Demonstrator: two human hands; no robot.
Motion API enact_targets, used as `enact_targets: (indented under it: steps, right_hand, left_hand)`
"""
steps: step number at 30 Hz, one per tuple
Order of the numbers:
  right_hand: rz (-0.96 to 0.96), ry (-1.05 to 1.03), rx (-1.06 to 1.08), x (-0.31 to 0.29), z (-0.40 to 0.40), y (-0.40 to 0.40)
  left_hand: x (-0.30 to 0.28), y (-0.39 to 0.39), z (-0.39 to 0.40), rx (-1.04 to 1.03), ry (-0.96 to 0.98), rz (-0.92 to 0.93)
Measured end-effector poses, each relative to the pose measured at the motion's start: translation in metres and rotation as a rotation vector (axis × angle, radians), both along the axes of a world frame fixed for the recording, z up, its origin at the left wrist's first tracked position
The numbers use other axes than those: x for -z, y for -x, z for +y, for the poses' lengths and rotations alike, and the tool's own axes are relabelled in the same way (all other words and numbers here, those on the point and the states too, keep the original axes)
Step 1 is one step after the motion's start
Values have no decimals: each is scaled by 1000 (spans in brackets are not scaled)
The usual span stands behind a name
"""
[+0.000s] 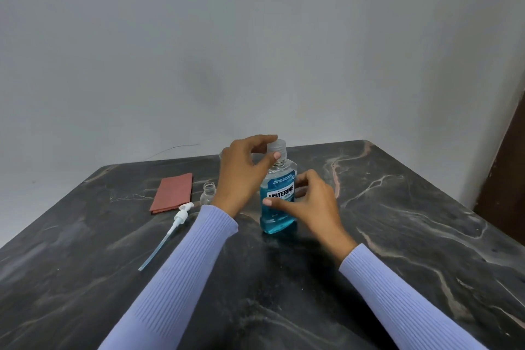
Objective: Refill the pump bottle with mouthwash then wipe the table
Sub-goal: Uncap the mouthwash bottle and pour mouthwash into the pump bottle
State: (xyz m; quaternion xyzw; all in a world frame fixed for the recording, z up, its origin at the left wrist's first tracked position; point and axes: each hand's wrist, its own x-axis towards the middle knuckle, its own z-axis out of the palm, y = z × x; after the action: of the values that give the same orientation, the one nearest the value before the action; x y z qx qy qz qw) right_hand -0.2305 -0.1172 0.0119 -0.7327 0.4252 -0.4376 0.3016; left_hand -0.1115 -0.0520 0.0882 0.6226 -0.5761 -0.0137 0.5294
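The pump bottle, small, clear and with its mouth open, stands on the dark marble table just to the outer side of the left wrist, partly hidden behind it. Its white pump head, dip tube attached, lies flat on the table further out to the left, pointing back toward the person. Between the two hands stands the mouthwash bottle, upright, blue liquid filling most of it. The left hand pinches the clear cap between thumb and fingers; the right hand curls round the body at label height, thumb across the front. Beyond the pump head, further left of the left hand, lies a folded reddish cloth.

By the look of it the work is at an early stage: the pump is off and the small bottle ready, but the cap sits on the mouthwash and no blue shows in the pump bottle. Uncapping, pouring, refitting the pump and wiping the table all appear to remain.
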Motion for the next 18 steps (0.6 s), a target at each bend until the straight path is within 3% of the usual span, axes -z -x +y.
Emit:
enact_targets:
  steps: [6, 13, 18]
  right_hand:
    - [-134, -56, -30, -3, -8, 7]
    - [-121, -73, -28, -6, -5, 6]
    - [-111, -85, -32, -8, -1, 6]
  left_hand:
    - [-4, -10, 0, -31, 17, 52]
    - [-3, -11, 2, 76, -76, 21]
    - [-3, -5, 1, 1, 0, 59]
